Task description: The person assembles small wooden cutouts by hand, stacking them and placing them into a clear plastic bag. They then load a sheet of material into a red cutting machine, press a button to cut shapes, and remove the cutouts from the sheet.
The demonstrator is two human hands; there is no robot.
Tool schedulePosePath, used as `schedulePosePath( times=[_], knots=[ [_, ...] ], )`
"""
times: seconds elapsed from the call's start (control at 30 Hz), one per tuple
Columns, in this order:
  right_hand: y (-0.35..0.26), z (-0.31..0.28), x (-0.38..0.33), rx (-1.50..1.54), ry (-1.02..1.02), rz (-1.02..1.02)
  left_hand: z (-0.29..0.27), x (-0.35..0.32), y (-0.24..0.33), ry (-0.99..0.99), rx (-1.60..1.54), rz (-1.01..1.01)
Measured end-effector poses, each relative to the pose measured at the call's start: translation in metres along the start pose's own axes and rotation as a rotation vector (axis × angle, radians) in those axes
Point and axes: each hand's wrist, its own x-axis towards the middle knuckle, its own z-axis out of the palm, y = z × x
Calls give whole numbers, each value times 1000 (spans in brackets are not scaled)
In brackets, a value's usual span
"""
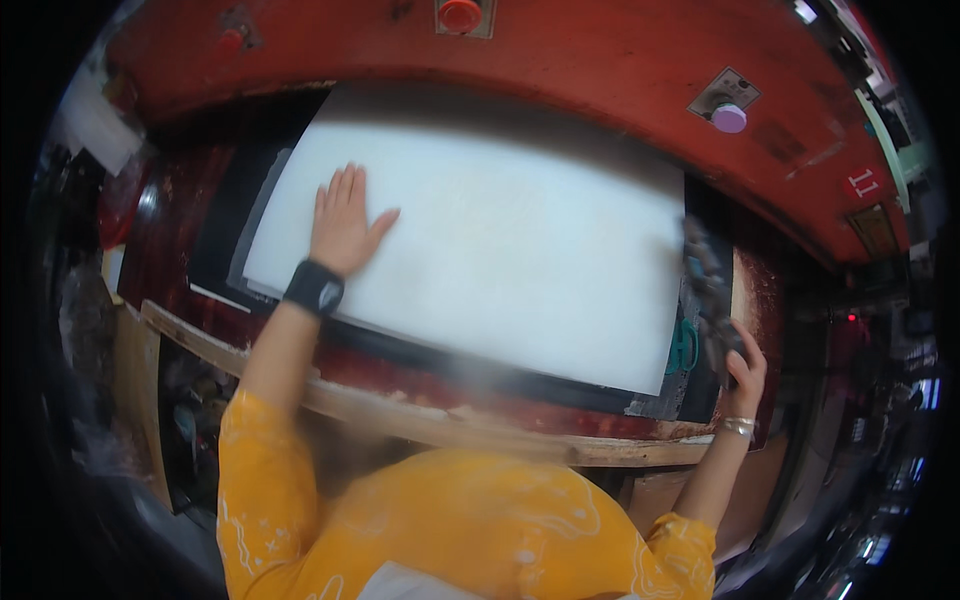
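Observation:
A large white sheet (480, 250) lies flat over a black board on the machine bed. My left hand (343, 225), with a black band at the wrist, rests palm down on the sheet's left part, fingers stretched and thumb out. My right hand (745, 372) is at the sheet's right side. Its fingers are closed round the near end of a long, dark, uneven object (712, 290), whose kind I cannot make out through the blur. Partly hidden beside this object are teal loops (683, 346) like scissor handles.
Behind the sheet stands a red machine front (590, 60) with a red button (460, 15) and a lilac knob (729, 118). A wooden rail (420, 425) runs along the near edge. The black board (222, 225) shows at the left.

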Motion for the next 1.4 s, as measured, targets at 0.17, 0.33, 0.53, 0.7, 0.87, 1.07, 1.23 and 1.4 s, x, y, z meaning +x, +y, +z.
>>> schedulePosePath(
  times=[0.17,0.33,0.53,0.7,0.87,1.07,1.23,1.4],
  knots=[
    [64,-49,4,127,389,-37,16,32,76,-91,-168,136],
    [130,-67,39,-725,444,-230,1,-64,167,-207,-591,709],
    [149,-62,42,-1039,503,-91,-88,-18,93,-116,-665,726],
    [141,-27,10,-882,674,-134,-224,168,-50,1054,-334,422],
    [132,9,-17,-856,633,53,-305,287,-123,615,-184,-160],
    [124,24,-24,-765,641,-19,-290,378,-137,179,259,-189],
    [107,30,-28,-876,635,-9,-290,374,-128,220,315,-327],
    [88,38,-22,-1002,671,-9,-296,333,-98,296,202,-226]
  ],
)
